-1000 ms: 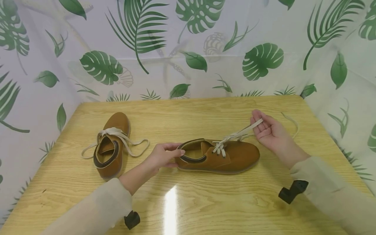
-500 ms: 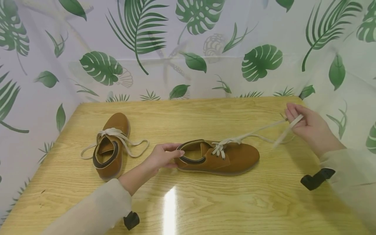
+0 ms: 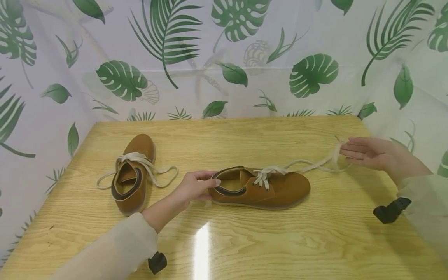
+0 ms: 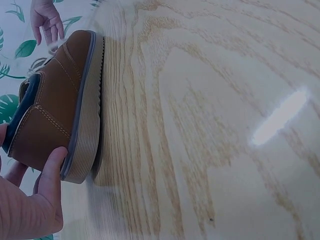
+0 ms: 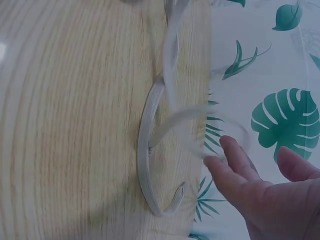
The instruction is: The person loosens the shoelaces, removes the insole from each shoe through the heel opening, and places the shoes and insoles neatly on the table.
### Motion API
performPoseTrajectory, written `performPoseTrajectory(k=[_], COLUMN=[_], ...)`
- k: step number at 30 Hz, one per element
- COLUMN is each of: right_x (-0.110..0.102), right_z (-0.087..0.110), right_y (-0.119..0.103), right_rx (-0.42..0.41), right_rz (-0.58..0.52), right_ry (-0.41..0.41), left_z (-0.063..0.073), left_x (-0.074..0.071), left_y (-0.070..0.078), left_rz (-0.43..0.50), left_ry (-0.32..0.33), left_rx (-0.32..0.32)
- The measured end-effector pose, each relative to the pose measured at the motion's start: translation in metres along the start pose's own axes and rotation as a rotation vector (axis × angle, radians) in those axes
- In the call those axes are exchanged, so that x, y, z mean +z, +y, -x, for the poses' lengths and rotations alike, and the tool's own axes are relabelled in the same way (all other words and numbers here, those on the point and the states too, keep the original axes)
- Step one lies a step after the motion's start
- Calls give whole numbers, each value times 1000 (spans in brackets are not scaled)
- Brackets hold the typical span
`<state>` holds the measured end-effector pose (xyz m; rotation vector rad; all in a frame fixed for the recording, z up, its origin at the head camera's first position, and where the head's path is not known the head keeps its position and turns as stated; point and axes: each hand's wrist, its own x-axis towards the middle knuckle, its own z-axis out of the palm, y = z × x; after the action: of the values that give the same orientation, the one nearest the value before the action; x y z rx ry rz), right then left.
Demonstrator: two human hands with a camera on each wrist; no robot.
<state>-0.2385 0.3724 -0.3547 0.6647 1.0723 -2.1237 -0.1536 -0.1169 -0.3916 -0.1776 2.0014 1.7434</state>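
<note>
A brown lace-up shoe (image 3: 280, 190) lies sole down on the table, toe to the right. My left hand (image 3: 192, 186) grips its heel, thumb at the collar; in the left wrist view, fingers (image 4: 54, 167) press the heel's side just above the sole. The cream shoelace (image 3: 302, 162) runs from the eyelets past the toe toward the right. My right hand (image 3: 376, 153) is out beyond the toe with its fingers extended. In the right wrist view, a blurred loop of lace (image 5: 190, 120) hangs in the air right at those fingertips, while another lace end (image 5: 142, 165) lies curved on the wood.
A second brown shoe (image 3: 134, 175) stands on the left of the wooden table (image 3: 245, 241), its cream lace tied in a bow. A white leaf-printed cloth (image 3: 196, 89) rises behind the table and along both sides.
My right hand has moved right, drawing the lace out past the toe. Its fingers have straightened and the lace has dropped from them. The left hand has stayed on the heel.
</note>
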Motion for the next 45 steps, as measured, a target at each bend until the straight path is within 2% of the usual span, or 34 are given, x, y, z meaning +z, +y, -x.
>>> performPoseTrajectory(k=[5,9,16,22,27,31,34,41,45], right_x=[5,12,28,36,41,45,50,70,79], right_z=[2,2,1,3,5,5,6,8,7], right_y=[5,10,19,27,37,46,52,68,77], right_rx=[-30,-3,22,21,59,125,132,76,81], right_rz=[-54,-98,-50,-69,-98,-188,-199,-144,-127], right_ry=[-21,-69,-118,-144,-255,-372,-418,-396,-411], left_z=[0,0,0,-1,-1,0,1,1,0], left_x=[-1,-1,-1,0,0,-1,-1,0,1], left_y=[-1,-1,-1,-1,0,1,2,3,2], left_rz=[-5,-4,3,6,3,3,1,-4,-3], left_ry=[-1,-3,0,2,0,2,-3,-11,-9], left_rx=[4,4,0,-2,-4,-11,-13,-12,-14])
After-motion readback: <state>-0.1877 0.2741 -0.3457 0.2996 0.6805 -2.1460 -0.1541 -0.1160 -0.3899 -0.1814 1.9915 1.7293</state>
